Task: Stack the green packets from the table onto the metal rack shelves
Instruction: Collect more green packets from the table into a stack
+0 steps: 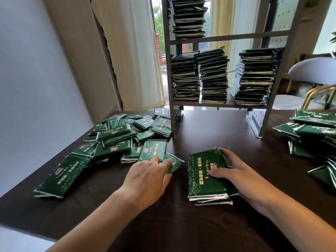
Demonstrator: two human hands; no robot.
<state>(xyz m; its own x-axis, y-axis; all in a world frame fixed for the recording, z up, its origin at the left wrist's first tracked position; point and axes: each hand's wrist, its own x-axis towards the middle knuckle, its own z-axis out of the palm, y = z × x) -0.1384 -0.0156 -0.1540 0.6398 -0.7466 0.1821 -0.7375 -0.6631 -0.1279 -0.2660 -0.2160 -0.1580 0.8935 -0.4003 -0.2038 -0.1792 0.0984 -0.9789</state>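
Note:
A grey metal rack point(227, 37) stands at the back of the dark table point(163, 224). Its lower shelf carries three tall stacks of green packets point(212, 77); another stack sits on the shelf above. Loose green packets point(118, 139) lie heaped on the table's left, and more point(312, 131) at the right. My right hand point(234, 171) grips a small stack of packets point(201, 179) lying on the table, thumb on top and fingers along its far side. My left hand point(149, 175) reaches with straight fingers onto a single packet point(175, 162) at the edge of the left heap.
A white chair with a gold frame point(312, 82) stands behind the table at the right. Cream curtains and a window lie behind the rack. A pale wall runs along the table's left edge.

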